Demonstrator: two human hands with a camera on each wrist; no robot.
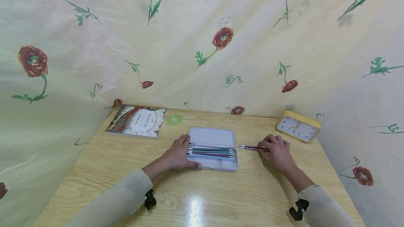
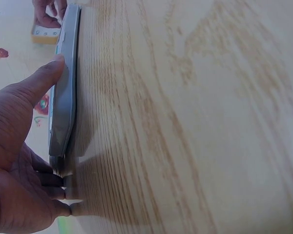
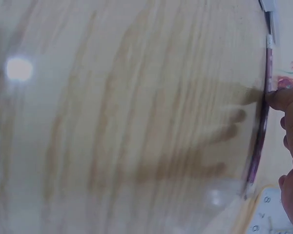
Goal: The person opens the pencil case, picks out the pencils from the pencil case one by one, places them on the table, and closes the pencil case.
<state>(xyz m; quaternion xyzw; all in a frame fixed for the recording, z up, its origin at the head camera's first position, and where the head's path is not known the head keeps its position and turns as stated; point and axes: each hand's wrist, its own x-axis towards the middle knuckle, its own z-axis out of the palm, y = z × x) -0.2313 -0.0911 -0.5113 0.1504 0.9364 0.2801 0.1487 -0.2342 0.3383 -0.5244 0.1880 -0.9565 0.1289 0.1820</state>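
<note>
An open pencil case (image 1: 212, 137) with a pale lid lies mid-table, its lid folded back. Several pencils (image 1: 209, 154) in dark green, red and blue lie in its rear compartment. My left hand (image 1: 180, 155) holds the case at its left end, thumb on the front edge and fingers round the far left side. To the right of the case, my right hand (image 1: 279, 152) pinches a dark red pencil (image 1: 247, 147) between thumb and fingers. That pencil (image 3: 268, 63) lies low along the tabletop in the right wrist view, its pale end pointing toward the case.
A yellow-framed clock (image 1: 298, 126) stands at the back right. A booklet with a floral cover (image 1: 135, 121) lies at the back left, and a green tape ring (image 1: 174, 119) is beside it. A flowered cloth (image 1: 189, 45) hangs behind the wooden table (image 1: 221, 199).
</note>
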